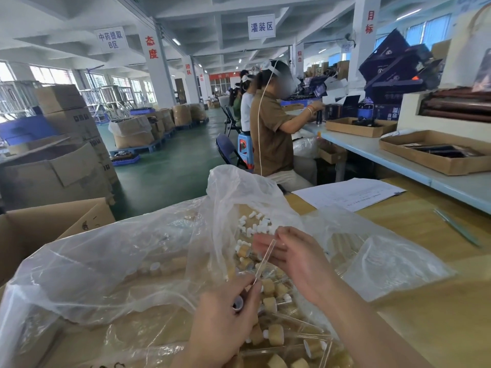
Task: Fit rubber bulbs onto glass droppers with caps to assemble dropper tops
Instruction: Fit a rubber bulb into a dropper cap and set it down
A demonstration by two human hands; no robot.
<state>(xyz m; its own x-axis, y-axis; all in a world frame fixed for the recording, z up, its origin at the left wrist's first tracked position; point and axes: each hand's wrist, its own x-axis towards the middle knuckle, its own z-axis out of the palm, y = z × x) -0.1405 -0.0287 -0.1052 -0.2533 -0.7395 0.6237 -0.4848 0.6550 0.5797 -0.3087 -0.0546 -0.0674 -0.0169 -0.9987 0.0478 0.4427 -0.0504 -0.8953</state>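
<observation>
My left hand [223, 317] grips a cap [238, 305] with a dark opening, and a clear glass dropper tube [264, 261] rises from it towards my right hand. My right hand [289, 257] hovers above with fingers stretched out, its fingertips at the tube's upper end. Below both hands lie several wood-coloured caps with glass droppers [276, 333]. A heap of small white rubber bulbs [255, 224] lies further back inside an open clear plastic bag [148, 261].
A cardboard box [50, 221] stands at the left of the wooden table [425, 328]. Paper sheets [348, 193] and tweezers [457, 227] lie at the right. A second plastic bag [385, 261] is beside my right hand. Seated people work at a bench beyond.
</observation>
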